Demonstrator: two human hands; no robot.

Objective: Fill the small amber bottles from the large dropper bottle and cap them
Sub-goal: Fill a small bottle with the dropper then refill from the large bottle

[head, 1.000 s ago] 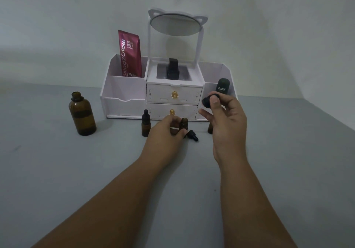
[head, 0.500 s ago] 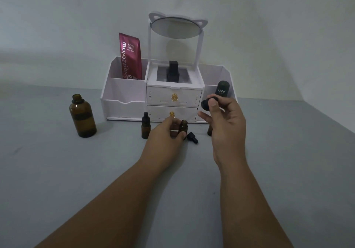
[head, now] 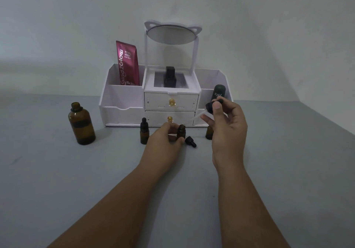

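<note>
Right now the left hand's (head: 165, 138) fingers (head: 171, 127) are curled round an uncapped small amber bottle (head: 181, 132), which stands upright on the grey worktop (head: 57, 180); thumb on its near side, other fingers on the far-left side, neck and mouth clear above them. Right hand (head: 228, 124) is raised to the right and a bit above, thumb and fingertips pinching the black bulb of the dropper (head: 209, 107). Its glass pipette (head: 196, 118) slants down-left toward the open bottle, with the tip short of the mouth, not touching. A loose small black cap (head: 190, 141) lies on its side just right of the held bottle. A capped small bottle (head: 144, 133) stands just left of the left hand, and another small bottle (head: 209, 132) is half hidden behind the right hand. The large amber bottle (head: 81, 124) stands open, well apart on the left. Behind all this is the white organizer (head: 123, 111) with a red tube (head: 128, 63) and a dark green bottle (head: 219, 92). Versus 0.5 s ago: left hand and its bottle are in the same spot, right hand is barely shifted, and the pipette is now plainly visible, where before it couldn't be made out.
</note>
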